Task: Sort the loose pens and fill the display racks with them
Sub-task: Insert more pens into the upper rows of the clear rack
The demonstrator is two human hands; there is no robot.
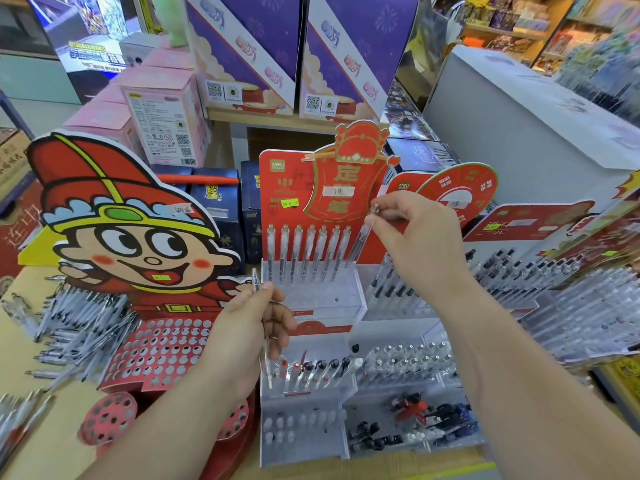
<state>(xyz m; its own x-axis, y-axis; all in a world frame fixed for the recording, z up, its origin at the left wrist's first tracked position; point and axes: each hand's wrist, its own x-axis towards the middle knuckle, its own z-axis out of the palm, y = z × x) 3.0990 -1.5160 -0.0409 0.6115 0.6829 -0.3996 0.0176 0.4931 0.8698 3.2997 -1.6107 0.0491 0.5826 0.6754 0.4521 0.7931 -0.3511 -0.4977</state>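
Pinching the top end of a clear pen (361, 237) between thumb and fingertips, the right hand (415, 244) holds it tilted, with its tip at the top tier of the red display rack (277, 202), just at 3 o'clock of seven standing pens (304, 251). At 7 o'clock of the rack's top tier, the left hand (249, 330) grips a second pen (256, 280). Loose pens (79, 320) lie heaped at 9 o'clock.

Seven upright pens (310, 252) are counted in the top row of the red rack (277, 188) at the centre. One slanted pen (360, 239) is pinched by the right hand (415, 244), and at least one short pen (256, 280) is held by the left hand (249, 327). Two purple boxes (242, 46) are seen at twelve o'clock, and one cartoon rack (131, 237) at nine o'clock. The loose pens (79, 317) heaped at nine o'clock are too blurred to be counted.
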